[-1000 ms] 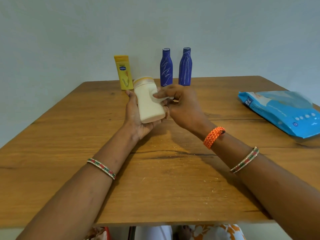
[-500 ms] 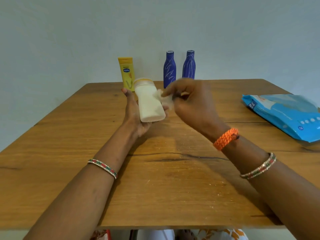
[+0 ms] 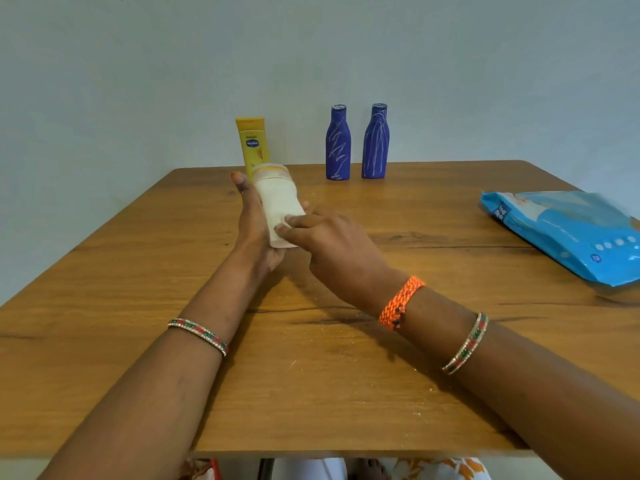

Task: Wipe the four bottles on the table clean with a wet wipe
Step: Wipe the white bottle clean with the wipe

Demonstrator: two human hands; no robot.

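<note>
My left hand [image 3: 254, 230] grips a cream bottle [image 3: 272, 173] from its left side and holds it tilted above the wooden table [image 3: 311, 375]. A white wet wipe [image 3: 280, 206] lies over the bottle's front. My right hand [image 3: 339, 251] presses the wipe against the lower part of the bottle with fairly straight fingers; its thumb is hidden. A yellow bottle [image 3: 252, 143] stands upright at the table's far edge, partly behind the cream one. Two dark blue bottles [image 3: 338, 143] [image 3: 375, 143], streaked with white marks, stand side by side to its right.
A blue pack of wet wipes [image 3: 568, 233] lies flat at the table's right side. A pale wall rises directly behind the far edge. White specks are scattered on the wood in front of my arms.
My right hand has slid down from the bottle's upper side to its lower end, fingers now straighter and the wipe spread over the front. The left hand keeps its grip on the bottle.
</note>
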